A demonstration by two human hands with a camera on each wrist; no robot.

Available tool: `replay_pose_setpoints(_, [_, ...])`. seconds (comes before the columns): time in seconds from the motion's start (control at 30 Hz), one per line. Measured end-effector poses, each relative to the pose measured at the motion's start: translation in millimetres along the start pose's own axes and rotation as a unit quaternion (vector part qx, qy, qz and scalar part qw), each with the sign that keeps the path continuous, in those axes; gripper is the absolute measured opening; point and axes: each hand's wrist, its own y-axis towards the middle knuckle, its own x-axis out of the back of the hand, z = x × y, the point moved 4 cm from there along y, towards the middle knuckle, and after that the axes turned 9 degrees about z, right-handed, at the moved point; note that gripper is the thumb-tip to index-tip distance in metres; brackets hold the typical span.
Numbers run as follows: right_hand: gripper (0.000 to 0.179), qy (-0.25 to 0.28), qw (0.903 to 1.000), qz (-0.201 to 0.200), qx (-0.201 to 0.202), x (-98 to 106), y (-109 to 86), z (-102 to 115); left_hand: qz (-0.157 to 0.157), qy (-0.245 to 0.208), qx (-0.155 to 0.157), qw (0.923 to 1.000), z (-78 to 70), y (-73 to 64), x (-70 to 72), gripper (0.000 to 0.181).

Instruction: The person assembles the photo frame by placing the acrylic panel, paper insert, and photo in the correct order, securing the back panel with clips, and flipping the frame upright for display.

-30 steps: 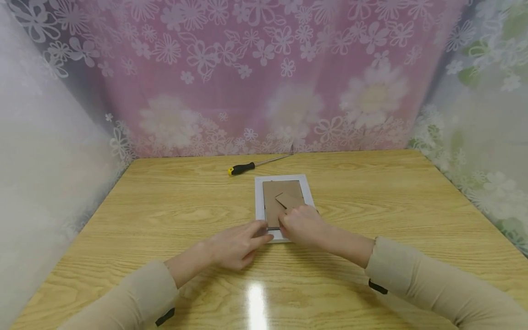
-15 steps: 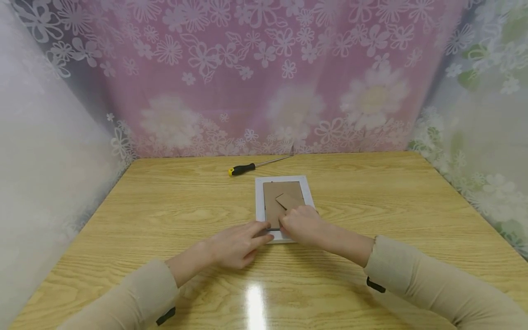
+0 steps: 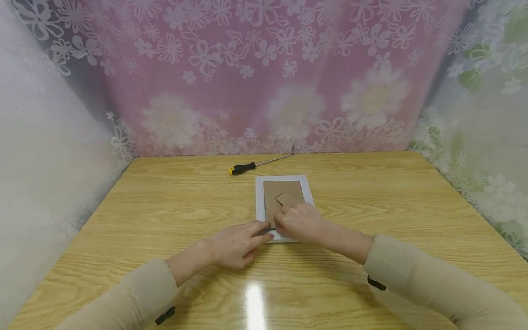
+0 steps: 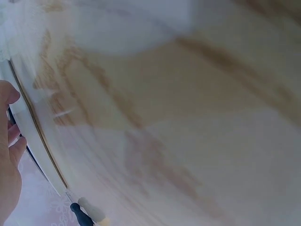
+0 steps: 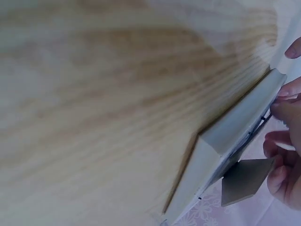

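Note:
A white picture frame (image 3: 260, 195) lies face down, its brown backing board (image 3: 272, 190) and fold-out stand (image 3: 287, 200) facing up. At its near left corner my left hand (image 3: 237, 245) rests, with a finger on the back and the thumb along the near edge. Bent over the lower right of the backing is my right hand (image 3: 301, 223). In the right wrist view, the right hand (image 5: 289, 141) has its fingers curled, thumb and a finger close together at the frame (image 5: 235, 120). The tilted stand (image 5: 247, 181) reaches the lower fingers; the fingertips' exact hold is partly hidden.
A screwdriver (image 3: 242, 168) with a black and yellow handle lies beyond the frame, its shaft pointing toward the table's far edge. The wood-grain table (image 3: 185, 197) is bordered by a pink flowered curtain (image 3: 255, 91) behind and pale curtains at both sides.
My right hand has shifted slightly left across the lower backing, its fingers less tightly bunched. The left hand and the frame stay almost where they were.

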Motion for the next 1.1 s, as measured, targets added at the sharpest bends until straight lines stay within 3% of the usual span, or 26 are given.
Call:
replay_pose_setpoints(0.17, [0.023, -0.067, 0.9937, -0.058, 0.068, -1.7, 6.8, 1.9, 0.0, -0.014, 0.002, 0.9999, 1.1, 0.4, -1.1, 0.051])
replay_pose_setpoints(0.37, [0.023, -0.115, 0.9844, -0.067, 0.116, -6.5, 8.3, 5.1, 0.0, -0.029, 0.009, 0.9995, 2.4, 1.3, -1.9, 0.052])
replay_pose_setpoints(0.73, [0.019, -0.185, 0.9725, -0.033, 0.138, -8.1, 7.7, 11.2, -0.01, -0.032, 0.007, 0.9994, 4.7, 0.2, -1.3, 0.052])
replay_pose_setpoints(1.1, [0.018, -0.148, 0.9819, -0.051, 0.106, -3.4, 6.9, 13.8, -0.02, -0.036, -0.002, 0.9991, 5.5, 0.4, 0.2, 0.05])
